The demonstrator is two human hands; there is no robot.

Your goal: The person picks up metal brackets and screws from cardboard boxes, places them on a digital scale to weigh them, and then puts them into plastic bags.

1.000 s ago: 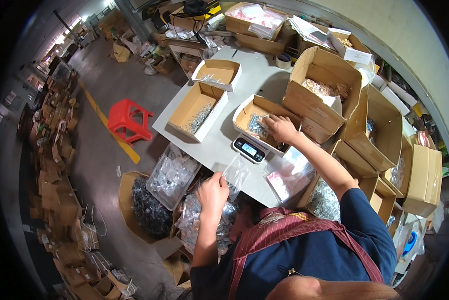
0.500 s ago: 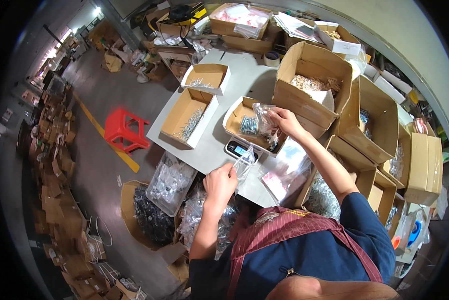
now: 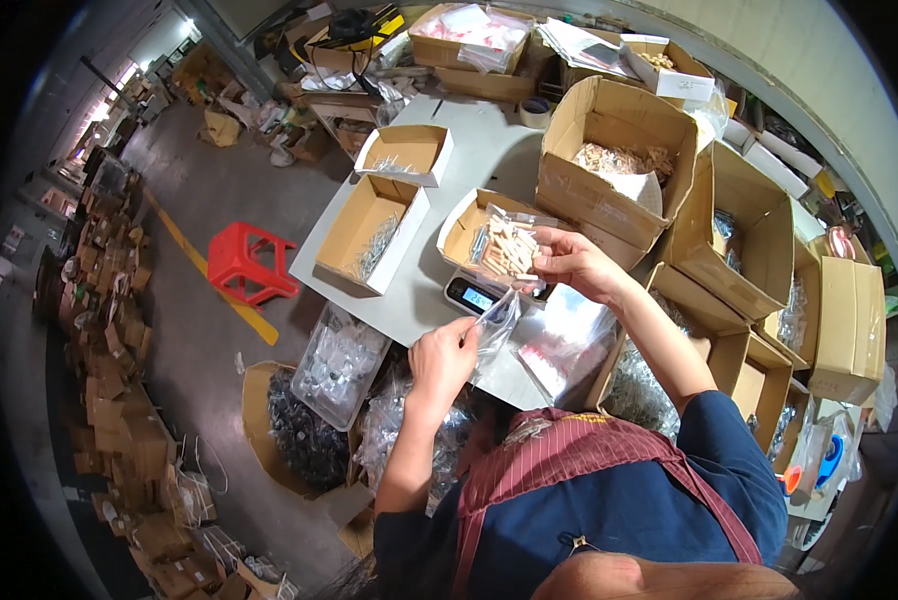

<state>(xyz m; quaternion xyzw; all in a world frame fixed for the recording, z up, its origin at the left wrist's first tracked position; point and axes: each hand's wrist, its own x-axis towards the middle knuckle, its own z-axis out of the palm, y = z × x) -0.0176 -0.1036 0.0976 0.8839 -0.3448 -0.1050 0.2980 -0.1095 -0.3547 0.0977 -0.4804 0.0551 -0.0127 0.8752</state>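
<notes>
**A bag of wooden pegs (image 3: 510, 250) over the white-sided box (image 3: 455, 240)**

From my remote seat I have the head view alone. In it, the right hand (image 3: 581, 265) grasps the clear bag of pegs by its right edge, thumb and fingers pinched together. The bag is above the white-sided box; I cannot tell whether they touch. A few screws (image 3: 478, 243) show inside, left of the pegs.

The left hand (image 3: 444, 355), nearer to me, has its fingers curled and pinches a second clear bag (image 3: 496, 325). That one hangs just in front of the scale (image 3: 469, 294), whose lit display shows at the box's near side.

Left on the table (image 3: 456, 130) I see a long box (image 3: 367, 207) of screws, with a smaller box (image 3: 414, 147) beyond it. To the right stands a big carton (image 3: 581, 212) with more wooden pegs. Flat plastic packets (image 3: 567, 345) lie at the near edge.
</notes>
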